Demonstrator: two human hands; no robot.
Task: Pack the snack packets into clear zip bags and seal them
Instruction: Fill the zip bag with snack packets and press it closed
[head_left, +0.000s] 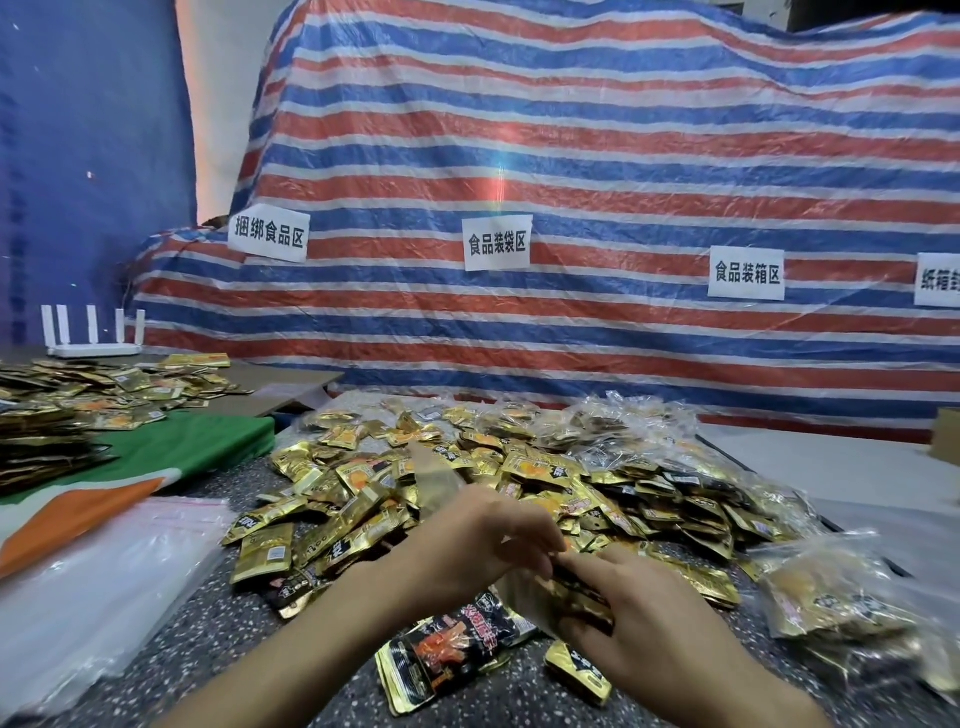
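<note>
left hand (480, 540) pinches zip bag (440, 480) | right hand (641, 626) grips packets (574, 592) — beneath its fingers

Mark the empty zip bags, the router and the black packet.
empty zip bags (93, 587): head view, stack's middle.
router (96, 351): head view, flat base.
black packet (457, 642): head view, printed front.

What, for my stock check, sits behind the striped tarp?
Only bulky humps show under the striped tarp; paper signs hang on it. Whatever it drapes is covered.
</note>
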